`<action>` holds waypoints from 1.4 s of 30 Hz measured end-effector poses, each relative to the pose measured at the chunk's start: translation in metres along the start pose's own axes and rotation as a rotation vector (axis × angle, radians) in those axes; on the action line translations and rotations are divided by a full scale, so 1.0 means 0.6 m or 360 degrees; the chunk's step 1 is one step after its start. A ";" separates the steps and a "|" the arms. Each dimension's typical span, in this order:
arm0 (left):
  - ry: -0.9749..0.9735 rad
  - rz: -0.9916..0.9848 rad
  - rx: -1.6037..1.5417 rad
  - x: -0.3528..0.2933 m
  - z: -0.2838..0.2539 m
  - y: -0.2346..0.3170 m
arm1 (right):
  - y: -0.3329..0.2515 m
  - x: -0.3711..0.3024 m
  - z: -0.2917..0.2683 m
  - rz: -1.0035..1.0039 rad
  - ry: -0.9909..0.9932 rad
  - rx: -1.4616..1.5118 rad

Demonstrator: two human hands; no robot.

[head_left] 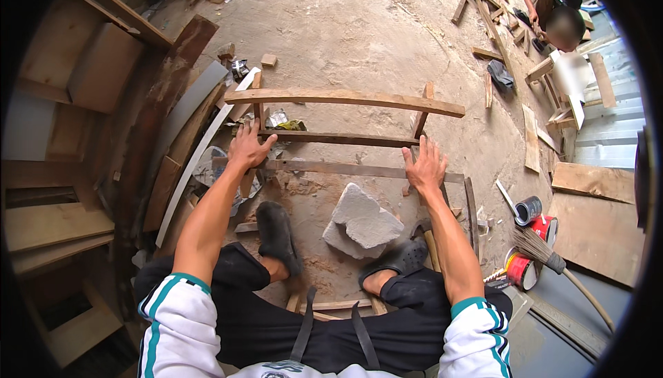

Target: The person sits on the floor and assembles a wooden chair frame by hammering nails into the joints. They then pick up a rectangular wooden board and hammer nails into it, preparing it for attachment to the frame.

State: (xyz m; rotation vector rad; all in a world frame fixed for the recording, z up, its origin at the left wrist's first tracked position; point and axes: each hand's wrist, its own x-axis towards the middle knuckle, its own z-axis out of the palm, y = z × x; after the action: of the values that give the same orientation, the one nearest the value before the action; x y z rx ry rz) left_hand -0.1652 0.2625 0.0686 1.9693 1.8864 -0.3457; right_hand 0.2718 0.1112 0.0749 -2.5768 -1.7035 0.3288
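A wooden frame (345, 98) of long rails joined by short end pieces stands on the ground before me. My left hand (250, 146) is on its left end, thumb toward the middle and fingers over the side piece. At the right end my right hand (427, 165) holds the other side in the same way, thumb inward. Parts of the end pieces are hidden under both hands. Between my feet, nearer than the frame, lies a rough pale stone block (360, 220). A hammer (429, 243) with a wooden handle is partly hidden beside my right forearm.
Stacked boards and wooden pieces (103, 67) crowd the left. At right are a broom (542, 250), an open paint can (528, 210) and red cans (523, 269). Wood scraps (483, 12) lie farther off. Another person (552, 8) crouches at far right near a small wooden stool (572, 78).
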 end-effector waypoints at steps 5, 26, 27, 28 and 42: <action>-0.0138 -0.0040 -0.0055 -0.015 -0.021 0.031 | 0.007 0.006 -0.010 0.0034 -0.0146 0.0051; 0.0993 0.0286 -0.0139 -0.038 0.030 0.003 | -0.005 -0.009 -0.027 -0.0009 -0.0185 0.0073; 0.1033 0.0344 -0.0171 -0.039 0.030 0.011 | 0.000 -0.011 -0.022 -0.0071 -0.0083 0.0064; 0.1151 0.0621 -0.0194 -0.053 0.031 0.024 | 0.005 -0.026 -0.017 -0.0101 0.0003 0.0122; 0.0290 0.0698 0.0026 -0.215 0.056 0.154 | 0.189 -0.340 -0.102 0.0148 -0.0629 0.0110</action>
State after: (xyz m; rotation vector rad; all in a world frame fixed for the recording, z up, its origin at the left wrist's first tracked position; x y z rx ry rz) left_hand -0.0785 0.1304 0.1047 2.4184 1.4889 -0.0563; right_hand 0.3097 -0.1150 0.1498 -2.6781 -1.6352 0.9386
